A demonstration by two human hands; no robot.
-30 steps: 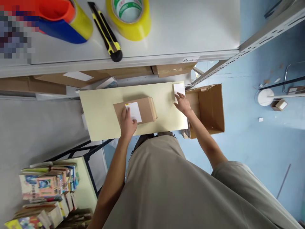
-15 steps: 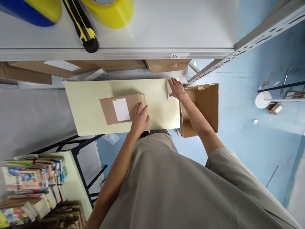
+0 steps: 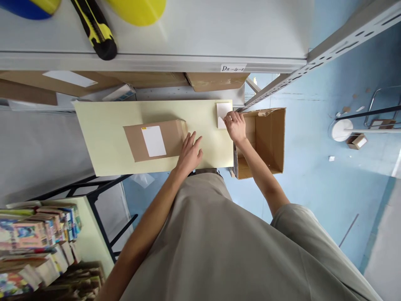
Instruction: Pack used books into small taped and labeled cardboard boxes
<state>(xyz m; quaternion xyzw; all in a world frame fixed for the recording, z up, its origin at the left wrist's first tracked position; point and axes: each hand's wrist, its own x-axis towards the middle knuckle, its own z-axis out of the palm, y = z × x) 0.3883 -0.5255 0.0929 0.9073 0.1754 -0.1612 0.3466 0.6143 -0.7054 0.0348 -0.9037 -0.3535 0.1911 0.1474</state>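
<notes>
A brown cardboard box (image 3: 173,140) with a white label (image 3: 153,141) lies on a pale yellow tabletop (image 3: 106,146). My left hand (image 3: 189,154) is at the box's right end with its fingers spread, resting against the box edge or the tabletop; I cannot tell which. Near the tabletop's right end lies a small white paper slip (image 3: 222,109). My right hand (image 3: 236,126) has its fingers drawn together in a pinch at the slip's lower right edge. The fingertips cover that corner.
An open, larger cardboard box (image 3: 269,142) stands against the tabletop's right end. Above the far edge runs a grey shelf (image 3: 200,37) carrying a utility knife (image 3: 97,31) and a yellow tape roll (image 3: 138,9). Stacked books (image 3: 40,234) sit on another table at lower left.
My right hand has gone from lying flat over the white slip to pinching at its lower right edge. My left hand has shifted slightly right off the box, fingers more spread.
</notes>
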